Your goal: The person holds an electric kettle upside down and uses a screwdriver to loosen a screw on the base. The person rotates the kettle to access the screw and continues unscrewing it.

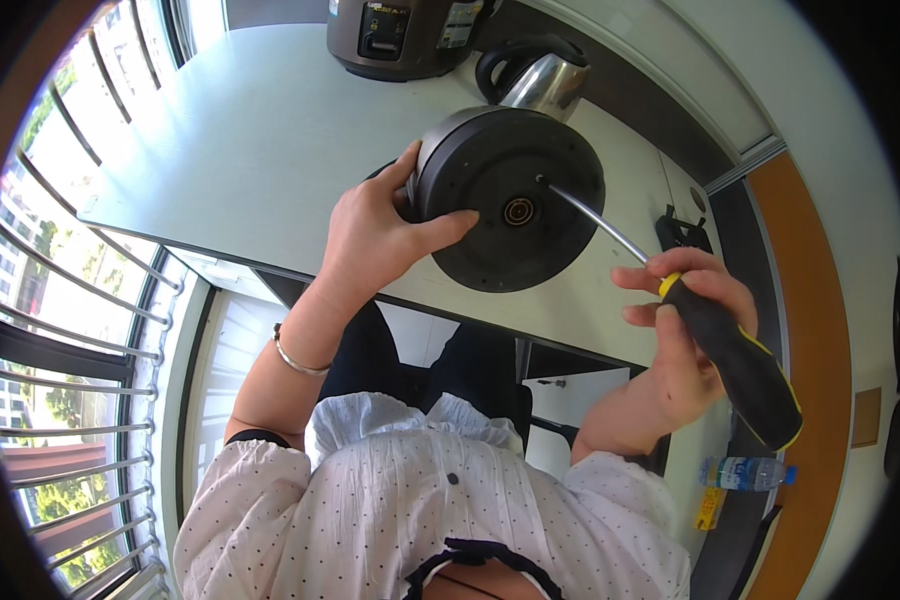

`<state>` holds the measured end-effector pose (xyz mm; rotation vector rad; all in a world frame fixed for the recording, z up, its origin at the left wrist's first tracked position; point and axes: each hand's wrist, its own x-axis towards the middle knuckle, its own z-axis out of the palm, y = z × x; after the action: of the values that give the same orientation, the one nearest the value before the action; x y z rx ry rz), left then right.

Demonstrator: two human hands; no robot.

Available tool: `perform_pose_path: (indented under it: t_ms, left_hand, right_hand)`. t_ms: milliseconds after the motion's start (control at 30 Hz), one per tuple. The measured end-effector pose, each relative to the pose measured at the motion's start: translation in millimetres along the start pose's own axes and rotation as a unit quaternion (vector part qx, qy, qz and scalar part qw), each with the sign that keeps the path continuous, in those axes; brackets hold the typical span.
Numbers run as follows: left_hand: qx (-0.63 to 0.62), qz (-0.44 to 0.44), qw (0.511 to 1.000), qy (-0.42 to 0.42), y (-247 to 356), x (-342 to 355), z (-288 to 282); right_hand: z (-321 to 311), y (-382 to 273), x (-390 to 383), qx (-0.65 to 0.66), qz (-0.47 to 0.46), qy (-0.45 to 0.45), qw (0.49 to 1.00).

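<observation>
My left hand (380, 225) grips an electric kettle (490, 235) by its side, thumb pressed on the black round underside that faces me. A ring-shaped connector sits near the middle of that underside, with small holes around it. Closed around a screwdriver (735, 360) with a black and yellow handle is my right hand (685, 330). The screwdriver's metal shaft slants up to the left, and its tip meets the underside at a small hole above the connector. Whether a screw sits there is too small to tell.
Behind the held kettle stands another steel kettle (548, 85) with a black handle. A brown rice cooker (395, 40) is at the back of the pale table (240, 130). A small black object (682, 230) lies at right, and a water bottle (745, 473) farther down. Window bars line the left.
</observation>
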<state>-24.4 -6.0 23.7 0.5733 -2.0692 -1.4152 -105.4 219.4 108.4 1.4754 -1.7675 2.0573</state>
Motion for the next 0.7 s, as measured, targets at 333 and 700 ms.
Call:
perform_pose_path:
  t_ms: [333,700]
  left_hand:
    - [0.015,-0.006,1.000,0.005,-1,0,-1]
    - [-0.006,-0.002,1.000,0.011,-3,0,-1]
  right_hand:
    - [17,12,-3,-0.099,-0.109,0.052,0.988]
    - [13,14,-6,-0.026,-0.080,0.068,0.994]
